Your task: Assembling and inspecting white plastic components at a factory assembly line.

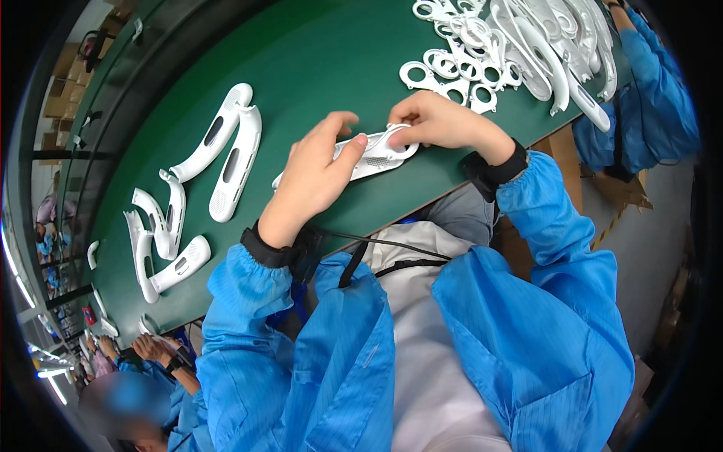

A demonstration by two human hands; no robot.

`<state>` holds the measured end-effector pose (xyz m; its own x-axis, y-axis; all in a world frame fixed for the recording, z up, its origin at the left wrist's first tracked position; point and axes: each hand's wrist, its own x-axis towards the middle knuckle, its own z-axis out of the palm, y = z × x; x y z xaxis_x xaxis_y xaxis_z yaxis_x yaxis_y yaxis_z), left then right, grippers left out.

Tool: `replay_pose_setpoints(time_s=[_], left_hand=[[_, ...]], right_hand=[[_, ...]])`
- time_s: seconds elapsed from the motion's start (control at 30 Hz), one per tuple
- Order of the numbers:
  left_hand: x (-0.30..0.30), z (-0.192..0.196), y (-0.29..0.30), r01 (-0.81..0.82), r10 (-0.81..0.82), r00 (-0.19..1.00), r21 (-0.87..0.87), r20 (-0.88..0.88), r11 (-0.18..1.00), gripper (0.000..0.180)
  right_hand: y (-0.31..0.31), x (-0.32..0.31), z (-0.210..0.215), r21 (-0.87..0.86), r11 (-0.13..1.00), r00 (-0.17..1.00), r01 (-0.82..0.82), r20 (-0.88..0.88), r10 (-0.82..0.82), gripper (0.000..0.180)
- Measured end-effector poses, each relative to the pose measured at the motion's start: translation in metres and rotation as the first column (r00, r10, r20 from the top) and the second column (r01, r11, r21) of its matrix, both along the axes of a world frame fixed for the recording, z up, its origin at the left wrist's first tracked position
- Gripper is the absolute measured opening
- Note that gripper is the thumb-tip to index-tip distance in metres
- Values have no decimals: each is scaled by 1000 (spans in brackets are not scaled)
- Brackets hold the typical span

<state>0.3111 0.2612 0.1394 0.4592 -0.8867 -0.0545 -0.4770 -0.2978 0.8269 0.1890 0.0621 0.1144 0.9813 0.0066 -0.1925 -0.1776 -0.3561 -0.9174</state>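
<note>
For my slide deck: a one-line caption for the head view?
Both hands, left hand and right hand, hold a white plastic part on a green table.

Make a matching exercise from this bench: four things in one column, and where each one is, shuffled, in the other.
Things:
1. curved white part
2. heap of white rings
3. finished white arms
4. co-worker's blue sleeve

Places:
A. top of the green table, beyond the right hand
B. far right edge
C. held between both hands, under the left hand
D. left of the hands

Pairs: 1-C, 2-A, 3-D, 4-B
</note>
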Motion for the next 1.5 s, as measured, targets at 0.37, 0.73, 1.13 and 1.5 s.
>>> replay_pose_setpoints(time_s=[0.37, 0.73, 1.13, 1.5], left_hand=[[-8, -17, 1, 95, -80, 931, -24, 357, 995, 16], [-19, -15, 5, 77, -87, 907, 42, 412, 996, 12], [-19, 13, -7, -8, -159, 917, 416, 365, 909, 39], [10, 45, 107, -292, 397, 854, -323, 336, 900, 23]], right_hand=[[11, 2, 3, -241, 969, 983, -57, 154, 96, 27], [23, 4, -6, -305, 952, 939, 16, 332, 91, 35], [9, 26, 8, -44, 983, 972, -177, -167, 167, 28], [-76, 33, 66, -110, 980, 981, 163, -85, -173, 32]])
